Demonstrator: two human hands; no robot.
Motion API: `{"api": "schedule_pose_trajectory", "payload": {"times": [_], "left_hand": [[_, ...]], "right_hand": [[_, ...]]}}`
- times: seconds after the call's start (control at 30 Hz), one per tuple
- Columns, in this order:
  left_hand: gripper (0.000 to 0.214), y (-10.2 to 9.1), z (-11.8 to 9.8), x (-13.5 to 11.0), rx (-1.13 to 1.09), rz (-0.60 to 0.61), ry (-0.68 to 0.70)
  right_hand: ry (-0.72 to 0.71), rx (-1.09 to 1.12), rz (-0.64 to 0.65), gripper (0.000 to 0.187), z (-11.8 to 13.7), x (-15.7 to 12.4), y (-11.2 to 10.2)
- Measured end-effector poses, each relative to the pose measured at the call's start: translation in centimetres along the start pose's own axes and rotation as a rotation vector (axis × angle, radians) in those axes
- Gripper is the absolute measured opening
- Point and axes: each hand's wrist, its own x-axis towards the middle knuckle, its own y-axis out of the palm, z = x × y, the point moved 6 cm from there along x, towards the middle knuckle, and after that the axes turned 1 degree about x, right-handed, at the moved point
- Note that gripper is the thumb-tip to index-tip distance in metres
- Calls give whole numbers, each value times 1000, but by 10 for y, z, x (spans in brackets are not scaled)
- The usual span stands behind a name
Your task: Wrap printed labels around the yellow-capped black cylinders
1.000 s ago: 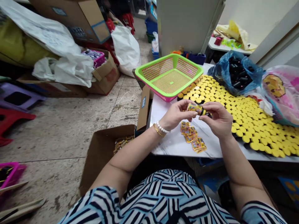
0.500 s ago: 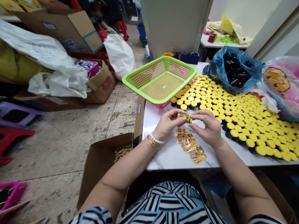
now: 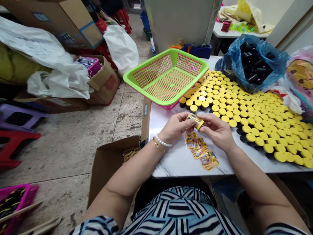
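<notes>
My left hand (image 3: 174, 127) and my right hand (image 3: 215, 129) meet over the white table (image 3: 176, 160), fingers pinched on one small yellow-capped bottle (image 3: 195, 120) with a yellow printed label around it. The bottle lies sideways between my fingertips. A loose pile of yellow printed labels (image 3: 201, 151) lies on the table just below my hands. To the right, several black bottles with yellow caps (image 3: 254, 114) stand packed together. A pearl bracelet and a gold bangle ring my left wrist.
A green and pink mesh basket (image 3: 167, 78) sits at the table's far left corner. A blue bag of black bottles (image 3: 254, 63) and a pink printed bag (image 3: 302, 78) lie behind. An open cardboard box (image 3: 110, 163) with labelled pieces stands on the floor left, among boxes, bags and stools.
My hands stayed together on the bottle and turned it slightly; the label now shows more on top. The camera view shifted, bringing the table lower and nearer.
</notes>
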Motion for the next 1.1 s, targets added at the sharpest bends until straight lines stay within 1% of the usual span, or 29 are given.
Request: {"api": "schedule_pose_trajectory", "payload": {"times": [0.07, 0.17, 0.23, 0.3, 0.43, 0.5, 0.57, 0.63, 0.7, 0.8, 0.9, 0.97, 1.0, 1.03, 1.1], "left_hand": [[48, 2, 6, 0, -28, 13, -115], [51, 7, 10, -1, -80, 46, -192], [51, 8, 10, -1, -107, 46, -199], [50, 6, 10, 0, -105, 17, -187], [48, 0, 11, -1, -105, -44, -179], [47, -3, 13, -2, -117, -66, -203], [48, -6, 15, -3, -115, -82, -237], [52, -7, 15, -3, -114, -80, -271], [53, -7, 14, -2, -152, -62, -286], [46, -2, 9, -3, -246, -10, -290], [40, 1, 3, -5, -279, 2, -294], [44, 0, 0, -4, -306, -25, -277], [46, -1, -1, -4, -326, -43, -264], [48, -3, -1, -3, -346, -65, -248], [52, -9, 1, 0, -364, -136, -221]], "right_hand": [[-58, -105, -28, 35, 3, 0, -4], [-121, -132, -83, 31, 5, 1, -5], [-127, -132, -88, 34, 4, 2, -2], [-133, -161, -87, 34, 3, 2, 4], [-209, -247, -147, 22, 2, 1, 14], [-195, -233, -158, 19, -2, 2, 18], [-158, -198, -134, 20, -7, 4, 21], [-147, -178, -101, 23, -6, 6, 22], [-166, -168, -97, 24, -2, 6, 21], [-179, -154, -115, 20, 7, 4, 18], [-167, -183, -69, 23, 13, 6, 22], [-176, -225, -41, 24, 19, 18, 25], [-184, -251, -40, 23, 22, 30, 27], [-195, -278, -44, 22, 26, 44, 29], [-219, -348, -85, 26, 32, 82, 30]]}}
